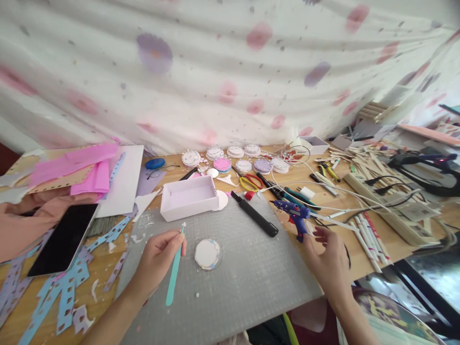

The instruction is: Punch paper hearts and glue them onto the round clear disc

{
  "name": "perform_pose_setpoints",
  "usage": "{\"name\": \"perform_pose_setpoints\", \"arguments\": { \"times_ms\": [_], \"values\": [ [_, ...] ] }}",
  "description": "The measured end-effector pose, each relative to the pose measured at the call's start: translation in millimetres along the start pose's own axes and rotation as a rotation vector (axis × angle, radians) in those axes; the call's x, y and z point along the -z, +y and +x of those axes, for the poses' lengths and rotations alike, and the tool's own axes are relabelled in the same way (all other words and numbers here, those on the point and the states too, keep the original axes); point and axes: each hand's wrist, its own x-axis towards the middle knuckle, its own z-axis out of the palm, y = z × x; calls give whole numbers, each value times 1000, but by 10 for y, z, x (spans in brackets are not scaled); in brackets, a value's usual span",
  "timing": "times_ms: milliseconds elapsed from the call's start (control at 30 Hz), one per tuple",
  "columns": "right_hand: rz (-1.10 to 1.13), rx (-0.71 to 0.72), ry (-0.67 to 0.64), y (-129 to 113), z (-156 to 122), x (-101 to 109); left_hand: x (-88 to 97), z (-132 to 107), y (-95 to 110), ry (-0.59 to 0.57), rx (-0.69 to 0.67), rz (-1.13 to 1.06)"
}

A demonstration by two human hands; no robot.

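My left hand [162,254] pinches a turquoise craft stick [174,279] near its upper end; a small white bit sits at the tip. To the right of it, a round white disc with a patterned edge [207,254] lies on the grey cutting mat [244,282]. My right hand [327,258] is at the handle of a blue glue gun [295,213], thumb close to the grip and fingers apart. Whether the thumb touches the grip is hard to see. A black cutter knife [257,215] rests between the disc and the glue gun.
A white open box [189,197] stands at the mat's back edge, with decorated discs [223,165] behind it. Patterned paper strips [66,292] and a phone [63,239] lie left. Right are a power strip [391,211], white cords, pliers [328,171] and markers [368,239].
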Motion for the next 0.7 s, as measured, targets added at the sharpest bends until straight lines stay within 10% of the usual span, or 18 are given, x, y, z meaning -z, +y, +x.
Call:
{"name": "perform_pose_setpoints", "arguments": {
  "times_ms": [200, 433, 700],
  "values": [
    [207, 419, 17, -595, -293, 157, -363, 126, 274, 17, 41, -55],
    [422, 926, -120, -1569, -153, -254, -664, 196, 451, 8, 25, -36],
    [534, 1114, -177, -1742, -72, -707, -582, 222, 385, 68, 21, 71]
  ]
}}
